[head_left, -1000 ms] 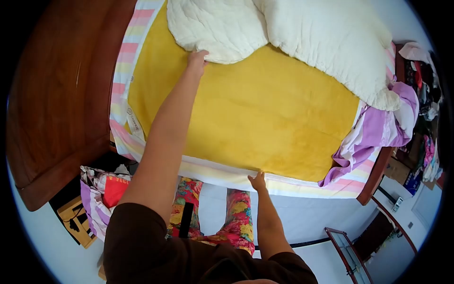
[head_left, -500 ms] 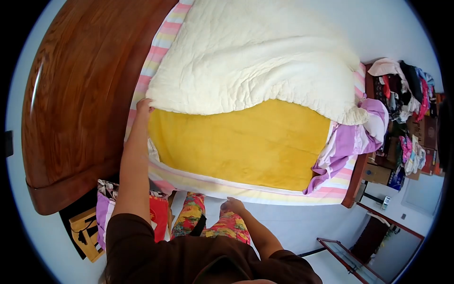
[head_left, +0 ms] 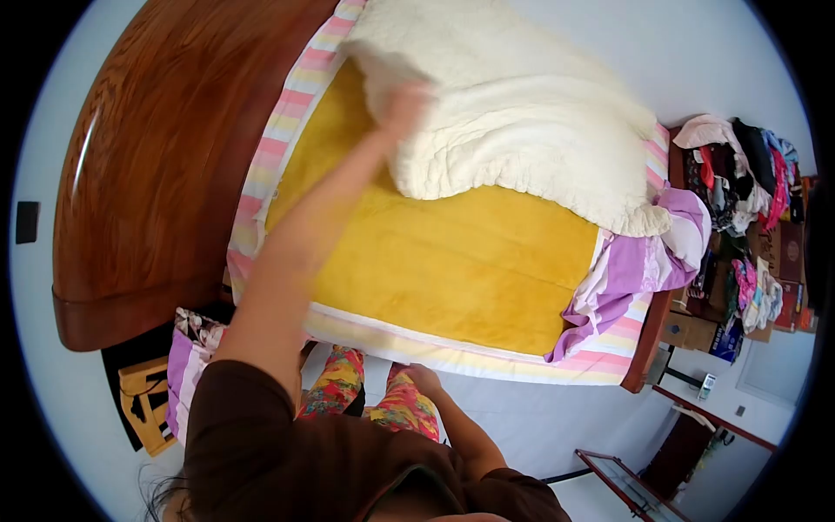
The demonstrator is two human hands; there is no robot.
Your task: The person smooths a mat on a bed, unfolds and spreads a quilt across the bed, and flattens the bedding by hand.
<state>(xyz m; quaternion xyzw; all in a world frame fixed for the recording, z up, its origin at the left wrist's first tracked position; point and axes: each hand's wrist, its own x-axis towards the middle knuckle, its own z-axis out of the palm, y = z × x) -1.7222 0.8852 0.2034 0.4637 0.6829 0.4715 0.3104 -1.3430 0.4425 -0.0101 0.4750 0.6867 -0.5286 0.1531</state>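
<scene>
A cream quilt (head_left: 531, 113) covers the far side of a bed, over a yellow mat (head_left: 435, 270) that lies on a striped sheet (head_left: 383, 339). My left hand (head_left: 406, 109), smeared by motion, is raised at the quilt's left corner, which is folded back; its fingers cannot be made out. Down by my knee, at the bed's near edge, is my right hand (head_left: 423, 379), resting near my flowered trousers (head_left: 404, 404), with its fingers mostly hidden.
A wooden headboard (head_left: 174, 157) stands at the left. Purple and white cloth (head_left: 622, 270) lies bunched at the bed's right end. Beyond it are piled clothes (head_left: 739, 174) and boxes (head_left: 691, 332). A wooden stool (head_left: 146, 404) is at the lower left.
The quilt's left corner was drawn toward the headboard, then swung back up and right with my left hand, baring more yellow mat. My right hand moved from the bed's edge down to my knee.
</scene>
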